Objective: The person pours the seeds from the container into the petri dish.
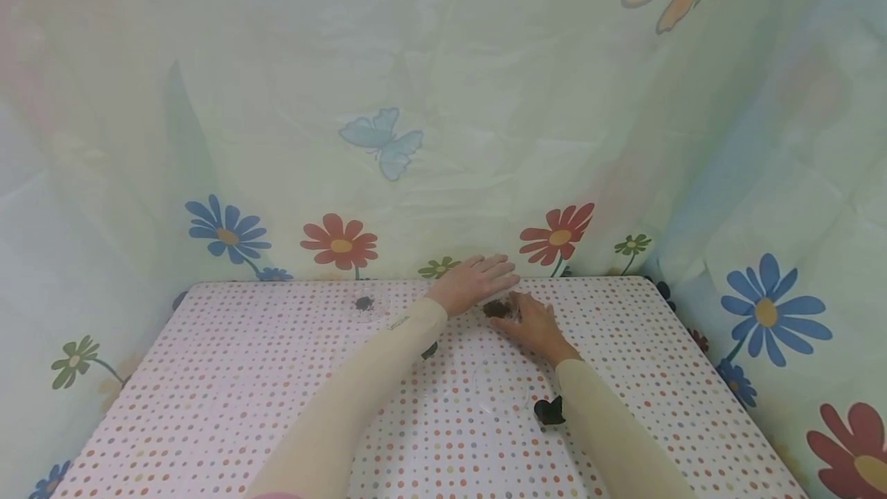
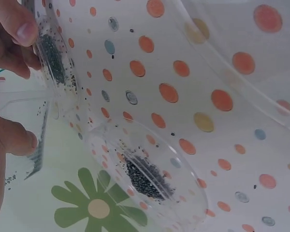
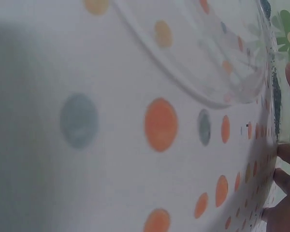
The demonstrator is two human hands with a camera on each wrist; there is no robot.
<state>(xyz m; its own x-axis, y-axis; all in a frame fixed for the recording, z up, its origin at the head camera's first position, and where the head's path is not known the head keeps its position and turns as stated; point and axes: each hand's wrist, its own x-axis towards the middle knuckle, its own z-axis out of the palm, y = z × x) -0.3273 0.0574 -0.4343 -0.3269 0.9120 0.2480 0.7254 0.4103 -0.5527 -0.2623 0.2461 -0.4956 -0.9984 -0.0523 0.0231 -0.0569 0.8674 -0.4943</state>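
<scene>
- right hand [image 1: 535,323] is pinching a clear dish [image 2: 65,99] of dark grains [image 2: 53,55] near the table's [image 1: 624,360] back edge
- left hand [image 1: 478,283] is right by it, fingers pretty straight, can't tell if that grip's pinching anything

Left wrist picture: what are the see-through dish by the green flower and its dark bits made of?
The dish looks like smooth, shiny plastic, since dots show through and its rim catches light; it could be glass. The dark bits look like loose, slightly glossy grains, maybe seeds or grit; they're too small to tell.
</scene>
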